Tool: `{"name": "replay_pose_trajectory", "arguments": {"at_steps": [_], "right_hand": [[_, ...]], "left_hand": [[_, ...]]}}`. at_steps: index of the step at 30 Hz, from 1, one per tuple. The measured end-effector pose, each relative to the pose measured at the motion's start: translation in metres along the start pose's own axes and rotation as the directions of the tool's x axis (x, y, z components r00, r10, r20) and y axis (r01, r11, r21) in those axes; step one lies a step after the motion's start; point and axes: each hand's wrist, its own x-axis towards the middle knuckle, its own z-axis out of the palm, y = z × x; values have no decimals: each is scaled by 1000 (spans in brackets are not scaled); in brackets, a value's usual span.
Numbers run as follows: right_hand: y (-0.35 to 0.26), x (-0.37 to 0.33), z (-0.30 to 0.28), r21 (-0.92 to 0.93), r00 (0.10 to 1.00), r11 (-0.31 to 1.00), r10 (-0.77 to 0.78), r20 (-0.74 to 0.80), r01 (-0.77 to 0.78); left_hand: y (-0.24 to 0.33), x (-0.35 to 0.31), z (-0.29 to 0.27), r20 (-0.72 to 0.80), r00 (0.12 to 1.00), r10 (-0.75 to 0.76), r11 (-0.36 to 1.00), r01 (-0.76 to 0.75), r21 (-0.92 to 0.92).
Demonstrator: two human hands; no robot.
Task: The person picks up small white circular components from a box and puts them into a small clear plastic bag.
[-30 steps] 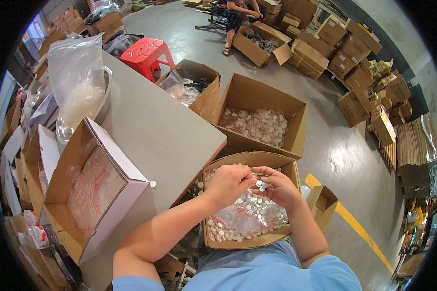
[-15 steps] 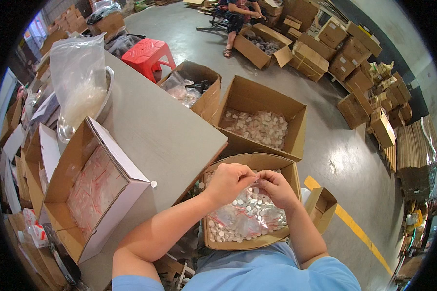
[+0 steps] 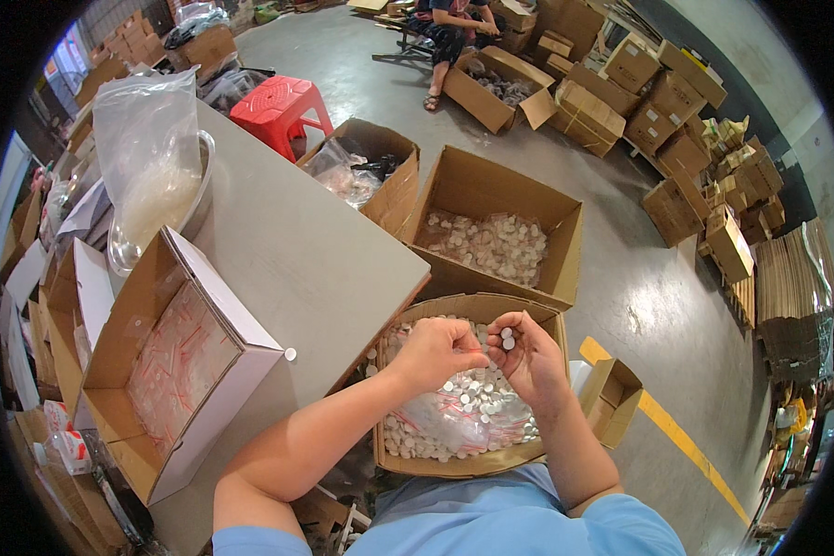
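Observation:
A cardboard box right in front of me holds a heap of small white discs and clear plastic bags with red strips. Over its left half, the fingertips of my left hand are pinched together; what is between them is too small to make out. Just to the right, my right hand is turned partly palm up. A few white discs rest in its curled fingers. The hands are close together but apart.
Left is a grey table with an open box of red-striped bags and a metal basin holding a plastic bag. Beyond my box stands another box of discs. A red stool and a seated person are farther off.
My hands were touching at the fingertips; now they have parted. The right hand has turned its palm up, showing the white discs. The left stays pinched.

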Motion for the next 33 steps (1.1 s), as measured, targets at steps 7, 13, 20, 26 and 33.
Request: {"name": "replay_pose_trajectory", "arguments": {"at_steps": [7, 13, 20, 26, 33], "right_hand": [[11, -10, 18, -61, 975, 984, -159, 158, 170], [22, -20, 32, -349, 907, 868, -225, 357, 353], [19, -25, 37, -303, 840, 853, -248, 482, 426], [-18, -29, 32, -712, 867, 517, -136, 480, 475], [-10, -22, 23, -777, 791, 166, -223, 570, 607]], "left_hand": [[5, -5, 12, 181, 955, -236, 971, 224, 87], [-3, -9, 18, 264, 930, -254, 942, 300, -151], [-1, -12, 18, 254, 953, -167, 927, 239, -288], [-2, -8, 12, 376, 927, -16, 868, 199, -455], [-2, -5, 15, 359, 930, -74, 794, 273, -543]]}}
